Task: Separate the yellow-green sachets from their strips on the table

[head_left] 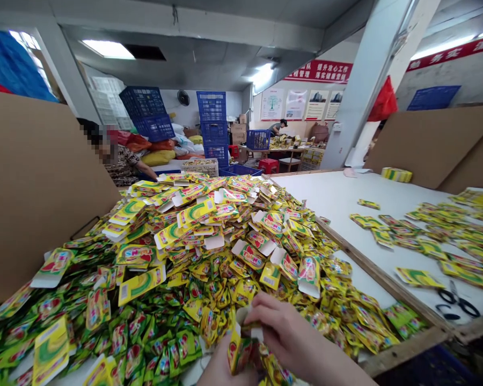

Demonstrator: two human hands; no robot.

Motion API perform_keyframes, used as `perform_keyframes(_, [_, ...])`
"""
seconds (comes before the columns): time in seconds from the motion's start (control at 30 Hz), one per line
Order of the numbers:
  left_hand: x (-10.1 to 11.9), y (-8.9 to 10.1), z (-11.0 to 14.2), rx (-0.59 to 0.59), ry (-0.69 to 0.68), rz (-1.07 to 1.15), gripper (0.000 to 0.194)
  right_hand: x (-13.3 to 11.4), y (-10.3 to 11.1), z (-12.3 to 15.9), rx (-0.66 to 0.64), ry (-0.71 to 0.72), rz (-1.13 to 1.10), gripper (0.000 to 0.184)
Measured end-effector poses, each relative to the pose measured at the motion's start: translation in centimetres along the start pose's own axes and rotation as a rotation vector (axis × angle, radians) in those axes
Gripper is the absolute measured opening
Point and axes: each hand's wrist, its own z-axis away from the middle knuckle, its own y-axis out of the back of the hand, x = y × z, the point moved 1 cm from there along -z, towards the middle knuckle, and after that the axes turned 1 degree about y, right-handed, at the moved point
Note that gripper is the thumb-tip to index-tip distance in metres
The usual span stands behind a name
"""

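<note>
My left hand (220,362) is wrapped round a small yellow-and-red box (234,347) at the bottom middle. Over that box's white end, my right hand (279,324) bends its fingers close together; whether a small packet is between them is hidden. Both hands are near the front of a big heap. Yellow packets (241,292) lie just beyond them, and green packets (132,327) spread to the left. On top of the heap lie many small yellow boxes (197,212), several with white end flaps sticking out.
A wooden strip (378,273) edges the heap's right side. Past it, a white table (306,187) holds flat yellow boxes (426,230) and black scissors (459,300). Cardboard (44,187) walls the left. A person (124,161) is behind the heap; another (279,127) works farther back.
</note>
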Motion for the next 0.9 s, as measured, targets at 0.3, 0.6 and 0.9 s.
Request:
perform_keyframes(0.3, [-2.7,1.2,-0.1,-0.146,0.038,0.154,0.055,1.4,0.4,1.4,0.053,-0.057,-0.065,0.024])
perform_keyframes(0.6, [-3.2,-0.8,-1.1,-0.262,-0.063,-0.142,0.085,3.8,0.4,6.0,0.074,-0.073,0.044,0.024])
perform_keyframes(0.9, [-0.3,12.1,-1.5,0.535,-0.079,-1.313,0.031,11.9,10.3,6.9,0.738,-0.478,0.885,0.032])
